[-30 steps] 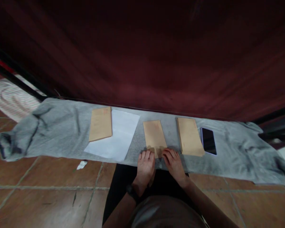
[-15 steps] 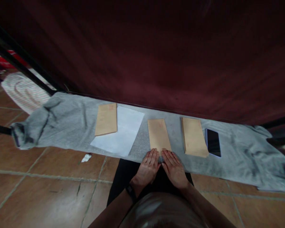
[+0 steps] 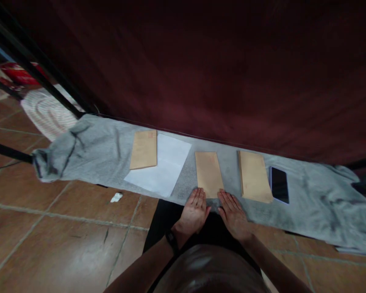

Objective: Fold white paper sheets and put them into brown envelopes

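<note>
A brown paper envelope (image 3: 210, 173) lies flat on the grey cloth straight in front of me. My left hand (image 3: 193, 211) rests with its fingertips at the envelope's near left corner, the fingers stretched out flat. At the near right corner, my right hand (image 3: 234, 215) lies likewise, palm down with straight fingers. To the right is a stack of brown envelopes (image 3: 255, 177). On the left, another brown envelope pile (image 3: 143, 149) with a small red mark partly covers a white sheet of paper (image 3: 172, 162).
The grey cloth (image 3: 100, 150) covers a narrow surface. A dark-screened phone (image 3: 279, 184) lies right of the stack. Dark red fabric (image 3: 201, 81) hangs behind. Black metal bars (image 3: 10, 151) stand at the left, and a white scrap (image 3: 116, 197) is on the tiled floor.
My hands have moved apart, from close together over the envelope's near end out to its two near corners. The view has shifted slightly, so things sit a little further right.
</note>
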Demonstrator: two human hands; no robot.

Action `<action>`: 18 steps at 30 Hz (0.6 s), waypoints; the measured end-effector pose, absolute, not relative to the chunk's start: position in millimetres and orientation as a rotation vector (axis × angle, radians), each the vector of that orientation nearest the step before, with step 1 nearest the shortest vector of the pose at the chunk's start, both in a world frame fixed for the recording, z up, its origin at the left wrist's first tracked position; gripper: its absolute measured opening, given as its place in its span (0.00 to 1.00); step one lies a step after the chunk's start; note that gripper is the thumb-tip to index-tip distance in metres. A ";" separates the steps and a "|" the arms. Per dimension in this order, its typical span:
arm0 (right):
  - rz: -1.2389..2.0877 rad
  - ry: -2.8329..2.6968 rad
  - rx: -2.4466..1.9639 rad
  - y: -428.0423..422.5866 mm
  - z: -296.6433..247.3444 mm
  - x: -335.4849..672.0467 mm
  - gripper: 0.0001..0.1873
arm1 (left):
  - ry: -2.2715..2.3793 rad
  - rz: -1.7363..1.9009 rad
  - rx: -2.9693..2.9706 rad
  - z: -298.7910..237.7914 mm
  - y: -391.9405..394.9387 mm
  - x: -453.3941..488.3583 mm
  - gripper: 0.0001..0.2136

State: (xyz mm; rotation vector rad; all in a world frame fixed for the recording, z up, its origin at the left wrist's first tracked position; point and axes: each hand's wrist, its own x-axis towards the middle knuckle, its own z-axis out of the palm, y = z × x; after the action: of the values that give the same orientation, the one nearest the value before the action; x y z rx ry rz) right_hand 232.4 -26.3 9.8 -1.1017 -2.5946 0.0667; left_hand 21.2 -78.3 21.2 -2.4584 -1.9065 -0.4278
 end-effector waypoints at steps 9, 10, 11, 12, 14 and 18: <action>-0.046 -2.558 -1.129 -28.2 8.2 225.0 0.31 | -1.891 -0.561 -2.348 -3.0 -22.0 48.3 0.26; -0.051 -2.553 -1.126 -27.9 8.1 224.7 0.31 | -1.888 -0.560 -2.341 -4.8 -13.1 47.3 0.26; -0.052 -2.553 -1.124 -27.6 8.1 224.3 0.31 | -1.895 -0.557 -2.329 -5.8 -3.9 45.7 0.27; -0.051 -2.557 -1.124 -27.3 8.3 224.1 0.31 | -1.909 -0.551 -2.317 -6.0 5.4 43.7 0.27; -0.048 -2.561 -1.137 -26.8 9.1 223.5 0.31 | -1.951 -0.537 -2.291 -4.5 23.8 39.2 0.28; -0.045 -2.568 -1.144 -26.1 13.4 222.8 0.31 | -2.023 -0.523 -2.283 2.4 58.3 29.6 0.28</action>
State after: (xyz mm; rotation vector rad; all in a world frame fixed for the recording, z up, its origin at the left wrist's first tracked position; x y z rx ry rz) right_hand 222.8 -26.1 13.4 -1.1439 -2.5678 -0.0448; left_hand 29.6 58.3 2.4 -2.2832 -2.0227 -0.5226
